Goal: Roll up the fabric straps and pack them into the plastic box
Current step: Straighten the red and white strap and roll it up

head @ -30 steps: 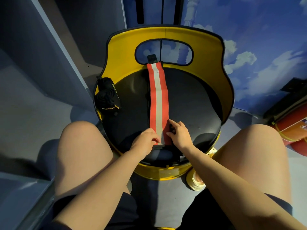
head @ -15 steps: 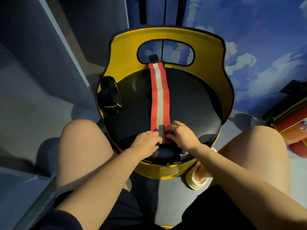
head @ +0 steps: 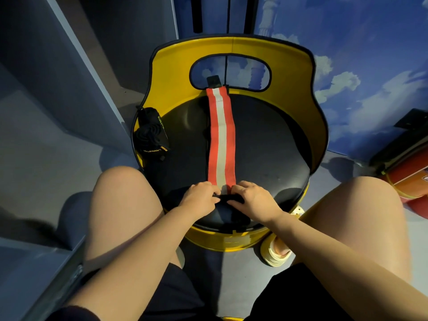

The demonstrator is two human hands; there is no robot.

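Both hands, left hand [head: 201, 196], right hand [head: 252, 198], seemingly pinching strap [head: 221, 137] near end

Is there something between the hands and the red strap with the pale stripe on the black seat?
Nothing visible. Both the left hand and the right hand already grip the near end of the red fabric strap with the pale centre stripe lying along the round black seat.

Bare seat [head: 266, 144] rightward; rolled straps [head: 151, 133] leftward
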